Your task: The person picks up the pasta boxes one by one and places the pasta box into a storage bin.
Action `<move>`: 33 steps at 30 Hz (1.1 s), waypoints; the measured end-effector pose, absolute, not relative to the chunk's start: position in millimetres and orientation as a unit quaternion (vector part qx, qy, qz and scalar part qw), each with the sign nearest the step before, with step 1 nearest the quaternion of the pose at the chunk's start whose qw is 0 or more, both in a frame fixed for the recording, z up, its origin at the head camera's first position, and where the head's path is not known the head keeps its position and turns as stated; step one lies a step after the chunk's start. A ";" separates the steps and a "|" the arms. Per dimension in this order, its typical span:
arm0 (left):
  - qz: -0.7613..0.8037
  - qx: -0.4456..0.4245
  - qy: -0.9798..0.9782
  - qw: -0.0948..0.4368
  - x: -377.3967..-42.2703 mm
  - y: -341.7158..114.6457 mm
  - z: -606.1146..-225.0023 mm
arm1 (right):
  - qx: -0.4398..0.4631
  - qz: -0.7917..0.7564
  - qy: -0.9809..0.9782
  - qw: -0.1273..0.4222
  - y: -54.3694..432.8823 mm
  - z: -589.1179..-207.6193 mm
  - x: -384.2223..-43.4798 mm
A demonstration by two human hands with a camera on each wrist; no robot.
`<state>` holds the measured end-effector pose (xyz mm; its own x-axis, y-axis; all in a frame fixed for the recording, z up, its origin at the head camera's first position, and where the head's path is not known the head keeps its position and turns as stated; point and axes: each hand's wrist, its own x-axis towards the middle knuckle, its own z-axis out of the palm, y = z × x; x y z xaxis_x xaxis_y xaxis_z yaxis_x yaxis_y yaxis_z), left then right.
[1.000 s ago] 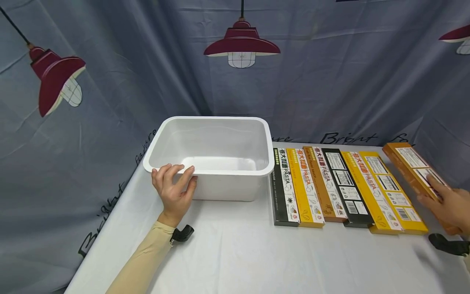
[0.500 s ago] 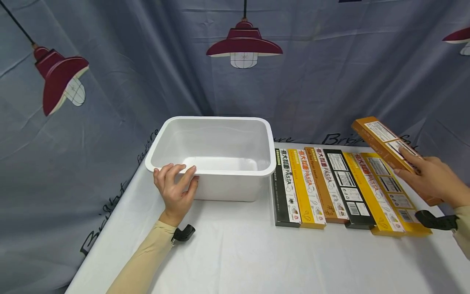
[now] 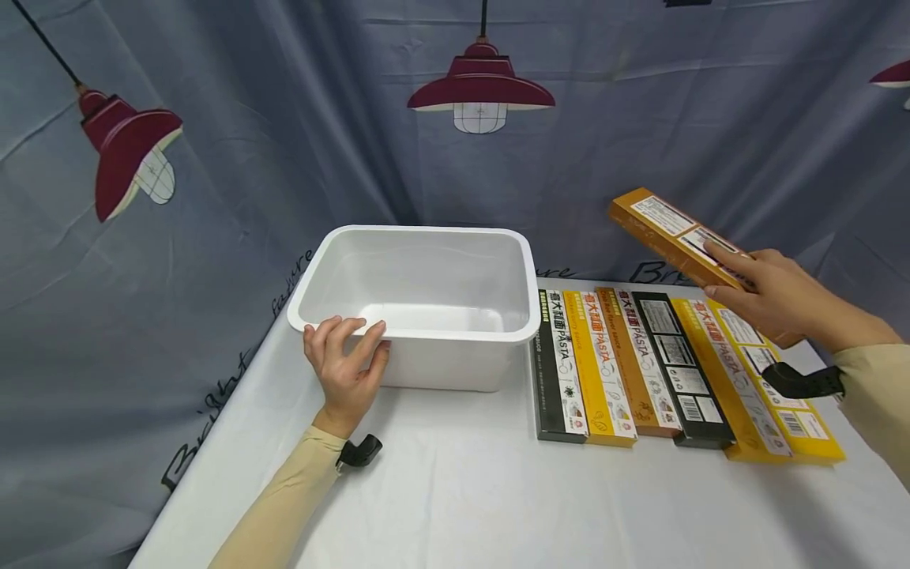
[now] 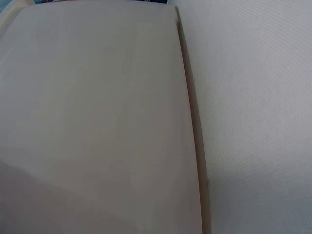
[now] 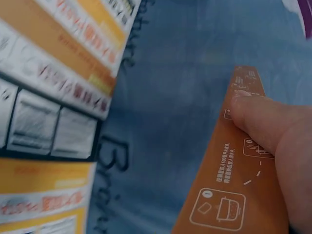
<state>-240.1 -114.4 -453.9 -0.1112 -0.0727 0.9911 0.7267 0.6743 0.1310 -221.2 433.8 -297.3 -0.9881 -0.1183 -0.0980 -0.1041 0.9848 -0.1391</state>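
Observation:
In the head view, my right hand grips an orange-brown pasta box and holds it tilted above the table's back right. The right wrist view shows the thumb pressed along the box's printed narrow side. My left hand holds the front rim of a white plastic bin near its left corner, fingertips over the edge and thumb at the outer wall. Beneath the right hand lies a row of black, yellow and brown pasta boxes. Only the bin's wall and tablecloth fill the left wrist view.
A white cloth covers the table. Behind it hangs a grey-blue curtain printed with red lamps and lettering. The row of boxes stands close to the bin's right side.
My right hand has lifted the brown pasta box off the table's right end and carried it up and leftward over the row. The left hand stays at the bin's rim.

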 end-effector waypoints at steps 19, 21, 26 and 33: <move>-0.318 -0.240 -0.679 0.616 -237.9 -114.4 -451.9 | -0.171 -0.053 0.983 0.039 313.7 -243.4 -268.5; -0.319 -0.238 -0.682 0.613 -237.5 -114.1 -451.9 | -0.181 -0.049 0.981 0.042 300.7 -239.9 -272.6; -0.312 -0.237 -0.684 0.615 -237.0 -114.7 -451.9 | -0.191 -0.054 0.978 0.058 267.6 -233.8 -281.6; -0.309 -0.238 -0.684 0.616 -236.8 -116.3 -452.1 | -0.227 -0.038 0.972 0.056 225.4 -233.2 -292.6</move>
